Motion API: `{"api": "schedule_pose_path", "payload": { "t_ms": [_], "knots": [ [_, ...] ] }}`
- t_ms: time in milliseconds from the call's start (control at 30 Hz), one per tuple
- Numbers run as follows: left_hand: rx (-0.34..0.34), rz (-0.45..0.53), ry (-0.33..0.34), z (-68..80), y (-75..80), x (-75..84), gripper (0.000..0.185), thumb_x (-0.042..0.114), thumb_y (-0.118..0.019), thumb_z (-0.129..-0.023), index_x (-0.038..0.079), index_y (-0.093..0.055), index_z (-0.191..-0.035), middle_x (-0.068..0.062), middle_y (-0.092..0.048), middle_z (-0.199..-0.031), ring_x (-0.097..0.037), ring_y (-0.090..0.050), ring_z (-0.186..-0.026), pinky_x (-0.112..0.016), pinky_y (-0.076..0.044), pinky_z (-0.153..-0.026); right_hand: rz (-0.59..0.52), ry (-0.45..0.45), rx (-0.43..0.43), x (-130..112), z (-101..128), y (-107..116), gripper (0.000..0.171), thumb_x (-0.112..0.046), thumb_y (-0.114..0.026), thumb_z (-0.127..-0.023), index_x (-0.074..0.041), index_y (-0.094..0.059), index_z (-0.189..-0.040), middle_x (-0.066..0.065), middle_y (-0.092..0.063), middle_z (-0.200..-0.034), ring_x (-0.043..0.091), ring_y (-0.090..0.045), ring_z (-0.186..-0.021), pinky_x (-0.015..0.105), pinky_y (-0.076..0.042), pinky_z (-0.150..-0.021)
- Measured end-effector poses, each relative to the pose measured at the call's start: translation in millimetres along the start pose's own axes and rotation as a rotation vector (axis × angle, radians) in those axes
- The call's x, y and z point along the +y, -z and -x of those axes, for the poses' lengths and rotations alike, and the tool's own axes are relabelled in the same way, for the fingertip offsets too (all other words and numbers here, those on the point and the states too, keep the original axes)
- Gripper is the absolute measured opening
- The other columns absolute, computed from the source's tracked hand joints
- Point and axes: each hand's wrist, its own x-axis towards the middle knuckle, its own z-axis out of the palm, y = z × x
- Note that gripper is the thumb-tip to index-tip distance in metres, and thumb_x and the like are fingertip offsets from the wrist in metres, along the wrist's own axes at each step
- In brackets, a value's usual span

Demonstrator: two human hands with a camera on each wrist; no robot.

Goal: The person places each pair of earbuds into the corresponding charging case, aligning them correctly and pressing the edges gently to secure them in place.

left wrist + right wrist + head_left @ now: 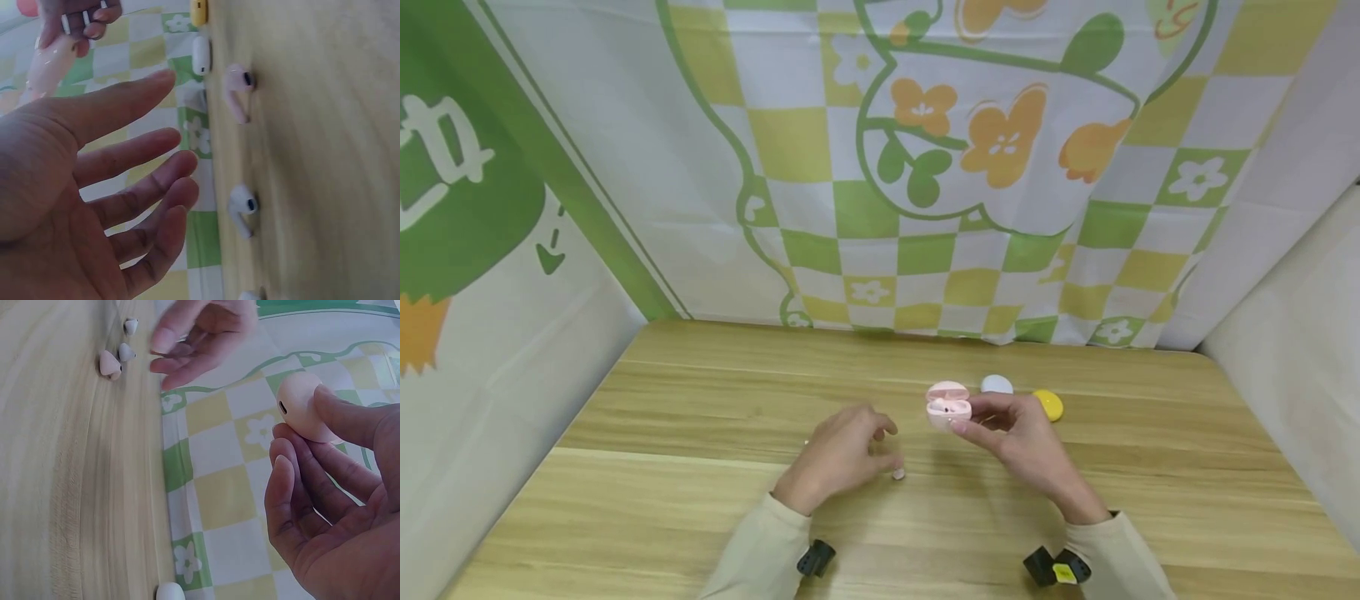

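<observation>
My right hand (1030, 437) holds a pink earbud case (948, 418) above the table, thumb on its front and fingers behind. Its lid is raised in the head view, and something pale with a dark spot shows inside. The right wrist view shows the case's rounded outside (306, 406) with a small dark slot. My left hand (847, 450) hovers left of the case, fingers spread and slightly bent, holding nothing. A pink earbud (237, 90) lies on the table near it. White earbuds (242, 205) lie farther left, partly hidden by the hand in the head view.
Behind my right hand, a white case (997, 384) and a yellow case (1048, 405) rest on the wooden table (700, 392). A patterned cloth (925, 275) hangs along the table's back edge, with more cloth at both sides.
</observation>
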Motion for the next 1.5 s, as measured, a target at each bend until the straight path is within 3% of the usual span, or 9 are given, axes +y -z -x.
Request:
{"api": "schedule_pose_path", "payload": {
  "t_ms": [267,667,867,1067,1500],
  "knots": [
    [-0.067,-0.065,-0.017,0.0,-11.7,-0.4,0.039,0.028,-0.088,-0.079,0.009,-0.075,-0.111,-0.002,-0.066,-0.095,-0.017,-0.058,-0.086,-0.036,-0.050,-0.077,-0.004,0.003,0.005,0.0,-1.6,1.6,0.019,-0.008,-0.080,-0.088,-0.002,-0.076,-0.106,0.011,-0.072,-0.112,0.020,-0.069,-0.084,0.029,-0.058,-0.073],
    [-0.073,-0.125,-0.021,0.6,-19.7,-0.3,0.027,0.027,-0.087,-0.080,0.013,-0.079,-0.102,0.001,-0.063,-0.092,-0.014,-0.053,-0.080,-0.029,-0.045,-0.068,-0.020,-0.020,-0.003,-1.7,0.7,0.5,0.022,-0.009,-0.080,-0.088,0.000,-0.076,-0.107,0.014,-0.072,-0.112,0.020,-0.068,-0.084,0.028,-0.057,-0.073],
    [-0.058,-0.118,-0.037,-0.1,-20.1,-0.2,0.013,0.021,-0.087,-0.080,0.015,-0.080,-0.090,0.002,-0.062,-0.086,-0.012,-0.050,-0.075,-0.027,-0.042,-0.062,-0.023,-0.030,-0.009,-1.8,0.7,-0.5,0.023,-0.009,-0.080,-0.088,0.001,-0.075,-0.109,0.013,-0.072,-0.112,0.021,-0.068,-0.085,0.028,-0.057,-0.073],
    [-0.052,-0.102,-0.047,-0.7,-18.9,-0.5,0.011,0.023,-0.088,-0.079,0.017,-0.079,-0.081,0.006,-0.061,-0.081,-0.009,-0.050,-0.072,-0.026,-0.043,-0.063,-0.027,-0.037,-0.013,-2.8,1.0,-1.1,0.023,-0.009,-0.080,-0.088,0.001,-0.075,-0.109,0.013,-0.072,-0.110,0.021,-0.068,-0.085,0.027,-0.057,-0.072],
    [-0.035,-0.013,-0.010,-0.2,-4.8,-0.7,0.012,0.025,-0.080,-0.087,0.015,-0.075,-0.090,0.004,-0.066,-0.089,-0.013,-0.058,-0.082,-0.036,-0.050,-0.074,-0.015,-0.035,-0.018,-1.7,0.4,-1.9,0.022,-0.007,-0.080,-0.088,0.003,-0.075,-0.107,0.011,-0.074,-0.100,0.021,-0.067,-0.082,0.026,-0.056,-0.071]
  ]
}}
